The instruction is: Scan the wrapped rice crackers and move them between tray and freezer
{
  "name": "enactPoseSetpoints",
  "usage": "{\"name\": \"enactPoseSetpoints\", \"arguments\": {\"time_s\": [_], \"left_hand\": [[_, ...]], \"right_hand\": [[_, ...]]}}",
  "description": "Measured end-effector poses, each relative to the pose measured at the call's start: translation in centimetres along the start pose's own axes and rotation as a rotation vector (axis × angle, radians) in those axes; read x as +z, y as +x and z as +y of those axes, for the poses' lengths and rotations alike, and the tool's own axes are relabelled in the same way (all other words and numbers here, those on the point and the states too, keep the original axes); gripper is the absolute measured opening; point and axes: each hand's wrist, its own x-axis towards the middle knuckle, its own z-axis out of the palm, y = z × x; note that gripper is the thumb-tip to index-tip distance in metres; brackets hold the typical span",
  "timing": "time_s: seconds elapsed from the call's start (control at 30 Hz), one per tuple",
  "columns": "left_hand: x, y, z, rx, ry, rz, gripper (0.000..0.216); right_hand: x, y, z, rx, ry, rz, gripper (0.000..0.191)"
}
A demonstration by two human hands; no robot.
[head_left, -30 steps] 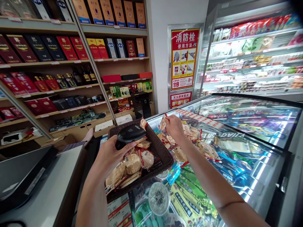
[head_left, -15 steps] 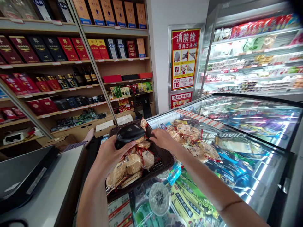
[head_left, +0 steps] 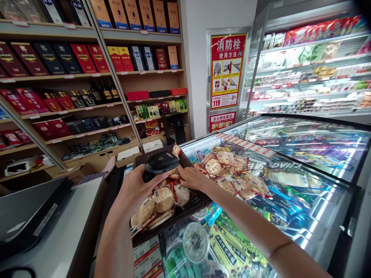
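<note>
My left hand [head_left: 136,191] is closed around a black handheld scanner [head_left: 159,164], held over a dark woven basket [head_left: 199,199] that rests on the glass lid of a chest freezer [head_left: 315,193]. The basket holds several wrapped round pastries [head_left: 158,202]. My right hand [head_left: 193,177] reaches into the basket, its fingers curled on one wrapped pastry near the scanner. A loose pile of the same wrapped pastries [head_left: 232,170] lies on the freezer lid just right of the basket.
A grey counter with a dark screen [head_left: 29,216] is at the lower left. Wooden shelves of boxed goods [head_left: 87,77] fill the left wall. A red fire-hydrant notice [head_left: 227,71] hangs ahead. An open chiller [head_left: 313,65] stands at the right.
My right hand has come back from the pastry pile on the freezer lid to the basket and closed on a pastry there. The left hand and scanner barely moved.
</note>
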Motion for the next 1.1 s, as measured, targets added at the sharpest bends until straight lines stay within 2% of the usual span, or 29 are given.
{"name": "enactPoseSetpoints", "arguments": {"time_s": [0.07,0.13,0.3,0.4,0.47,0.77,0.83,0.9,0.97,1.1], "left_hand": [[0.1,0.1,-0.2,0.002,0.022,-0.013,0.051],[0.1,0.1,-0.2,0.002,0.011,-0.011,0.051],[0.0,-0.2,0.3,-0.012,-0.036,0.011,0.052],[-0.2,0.1,-0.1,-0.004,0.060,0.006,0.052],[-0.2,0.3,-0.4,0.017,0.134,0.033,0.052],[0.1,0.2,-0.2,0.037,0.182,0.065,0.057],[0.0,0.2,-0.2,0.047,0.206,0.067,0.058],[-0.1,0.2,-0.2,0.037,0.225,0.067,0.059],[-0.2,0.2,-0.2,0.031,0.235,0.078,0.058],[-0.1,0.2,-0.2,0.036,0.201,0.070,0.057]], "right_hand": [[0.0,0.1,0.3,0.011,-0.013,0.068,0.052],[-0.6,0.1,0.8,0.032,0.088,0.136,0.048],[-3.2,0.3,2.8,0.179,0.678,0.336,0.020],[-4.5,0.0,3.2,0.285,1.103,0.317,0.019],[-5.1,-0.2,3.0,0.316,1.269,0.294,0.020],[-5.7,-0.5,2.0,0.326,1.342,0.352,0.015],[-5.6,-0.5,2.1,0.333,1.356,0.369,0.019],[-5.5,-0.5,2.4,0.307,1.350,0.364,0.030],[-5.4,-0.5,2.6,0.242,1.279,0.369,0.034],[-5.4,-0.6,2.8,0.130,1.018,0.421,0.015]]}}
